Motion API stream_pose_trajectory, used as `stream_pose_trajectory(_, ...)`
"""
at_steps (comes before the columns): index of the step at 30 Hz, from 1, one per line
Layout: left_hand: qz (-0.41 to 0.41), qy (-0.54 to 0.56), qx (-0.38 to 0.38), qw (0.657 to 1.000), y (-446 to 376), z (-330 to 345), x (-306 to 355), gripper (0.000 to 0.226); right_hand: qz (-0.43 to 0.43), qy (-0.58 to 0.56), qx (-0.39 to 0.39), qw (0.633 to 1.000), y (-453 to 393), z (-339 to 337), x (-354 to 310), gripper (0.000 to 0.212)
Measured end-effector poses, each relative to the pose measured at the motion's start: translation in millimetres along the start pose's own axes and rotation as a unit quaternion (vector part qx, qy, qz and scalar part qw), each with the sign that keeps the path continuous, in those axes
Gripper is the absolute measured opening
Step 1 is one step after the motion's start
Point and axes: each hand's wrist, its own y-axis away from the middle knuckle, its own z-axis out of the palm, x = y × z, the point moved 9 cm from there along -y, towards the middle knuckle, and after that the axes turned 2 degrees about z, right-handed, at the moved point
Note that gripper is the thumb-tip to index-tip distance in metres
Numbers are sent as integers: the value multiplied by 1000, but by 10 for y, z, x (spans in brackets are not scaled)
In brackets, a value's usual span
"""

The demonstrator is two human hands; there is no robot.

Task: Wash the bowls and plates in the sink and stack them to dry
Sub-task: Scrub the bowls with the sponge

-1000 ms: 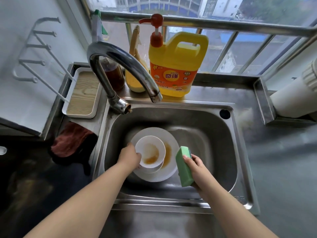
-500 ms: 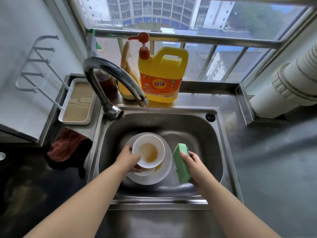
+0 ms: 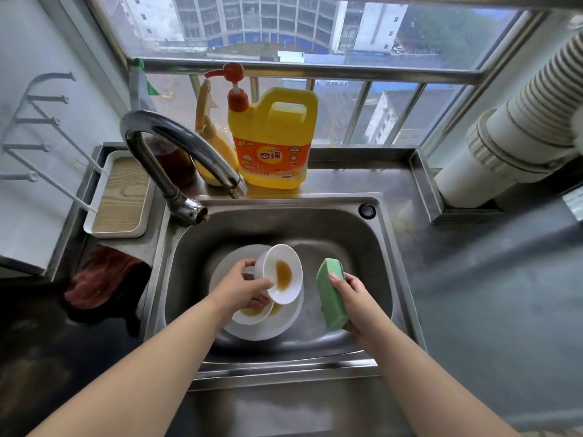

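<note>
My left hand point(image 3: 241, 287) grips a white bowl point(image 3: 284, 272) by its rim, lifted and tilted toward the right, with a brown sauce stain inside. Under it a second stained bowl point(image 3: 252, 313) rests on a white plate point(image 3: 277, 323) in the steel sink point(image 3: 372, 266). My right hand point(image 3: 356, 298) holds a green sponge point(image 3: 331, 298) upright, just right of the lifted bowl and apart from it.
The curved tap point(image 3: 176, 146) reaches over the sink's back left. A yellow detergent jug point(image 3: 273, 140) with a red pump, a spray bottle point(image 3: 209, 137) and a dark jar stand behind. A wood-lined tray point(image 3: 120, 197) and red cloth point(image 3: 101, 279) lie left. White pipe point(image 3: 517, 130) at right.
My left hand has lifted the top bowl off the stack and tipped it to the right, uncovering the second bowl. The sponge hand stayed about in place.
</note>
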Motion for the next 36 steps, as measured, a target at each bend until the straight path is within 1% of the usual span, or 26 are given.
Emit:
stream_pose_trajectory(4,18,-28,8,999,11,3,70,69,3,-7,6,1000,-18,-44,41,56)
stream_pose_trajectory(5,25,-41,15,999,19,10,96,69,2,-10,7,1000,-19,-52,45,55)
stream_pose_trajectory(8,63,-69,17,995,33,96,205,59,-2,-17,15,1000,-21,-92,62,54)
stream_pose_trajectory(10,91,-90,10,992,44,187,282,61,-4,-16,20,1000,-12,-118,70,53)
stream_pose_trajectory(12,113,-119,14,986,53,262,336,65,-2,-15,22,1000,-4,-142,86,54)
stream_pose_trajectory(15,135,-166,37,976,37,333,379,80,-2,-11,26,1000,15,-181,104,54)
stream_pose_trajectory(17,155,-202,53,966,40,377,439,80,-3,-11,33,999,25,-214,122,56)
stream_pose_trajectory(19,178,-243,51,952,50,451,503,71,-7,-19,38,999,44,-244,126,56)
stream_pose_trajectory(23,236,-276,44,931,79,591,644,63,-15,-28,42,999,102,-303,103,52)
stream_pose_trajectory(25,265,-290,49,918,87,633,714,65,-20,-32,47,998,123,-347,91,53)
stream_pose_trajectory(29,323,-314,37,892,132,727,863,75,-29,-31,58,997,158,-431,67,63)
stream_pose_trajectory(32,352,-335,34,873,169,752,952,80,-36,-30,60,997,183,-465,41,64)
stream_pose_trajectory(34,347,-326,41,879,181,737,985,77,-40,-28,60,997,188,-470,28,63)
stream_pose_trajectory(36,300,-289,65,906,160,656,949,66,-46,-26,60,997,206,-451,5,57)
